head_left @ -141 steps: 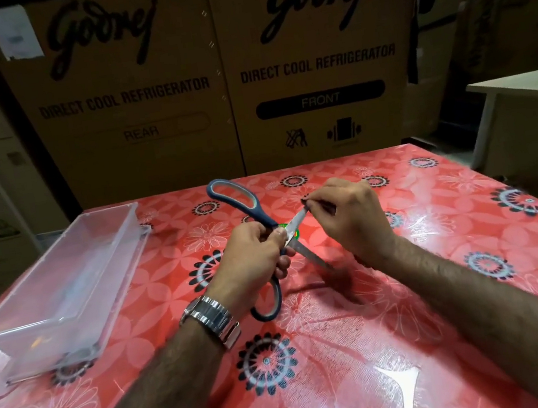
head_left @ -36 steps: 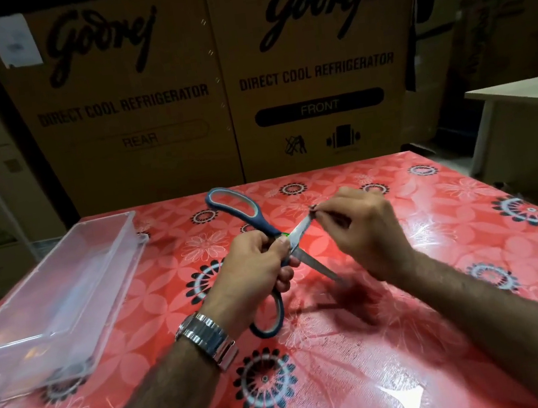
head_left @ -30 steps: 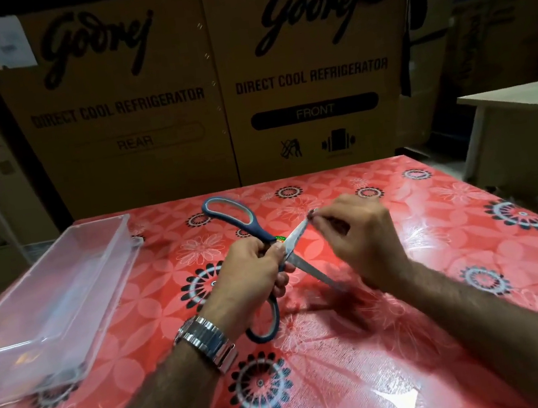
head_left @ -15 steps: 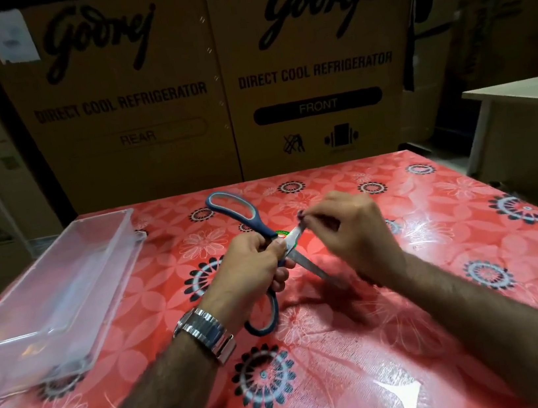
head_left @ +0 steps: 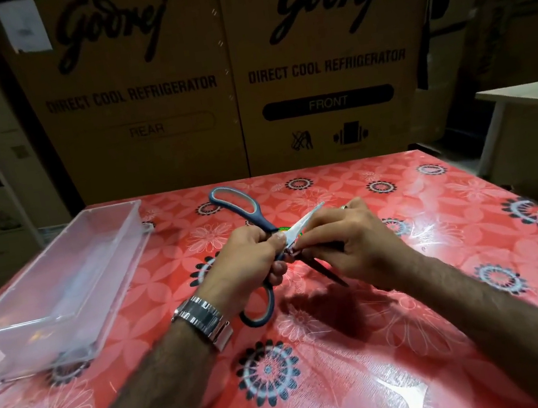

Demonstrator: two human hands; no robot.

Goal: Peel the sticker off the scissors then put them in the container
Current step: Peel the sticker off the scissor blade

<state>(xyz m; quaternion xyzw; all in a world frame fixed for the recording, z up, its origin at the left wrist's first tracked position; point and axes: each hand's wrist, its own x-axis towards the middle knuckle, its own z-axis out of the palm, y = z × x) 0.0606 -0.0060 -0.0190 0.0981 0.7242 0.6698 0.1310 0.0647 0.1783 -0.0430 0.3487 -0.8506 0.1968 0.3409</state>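
Observation:
The blue-handled scissors point(head_left: 244, 207) are spread wide apart above the red flowered table. My left hand point(head_left: 247, 258) grips them at the pivot, with one handle loop sticking up behind and the other below my fingers. A green sticker point(head_left: 284, 228) shows on the upper blade close to the pivot. My right hand point(head_left: 352, 240) pinches that blade near the sticker, and the blade's tip pokes out past my fingers. The other, dark blade points down to the right under my right hand. The clear plastic container point(head_left: 60, 278) sits at the table's left.
Tall brown refrigerator cartons point(head_left: 232, 77) stand right behind the table's far edge. More boxes are stacked at the left. A pale table point(head_left: 528, 94) stands off to the right. The red flowered tablecloth point(head_left: 318, 369) stretches in front of my arms.
My right hand has slid down the upper blade from its tip toward the pivot and the sticker, so the tip now shows. My left hand keeps the same grip.

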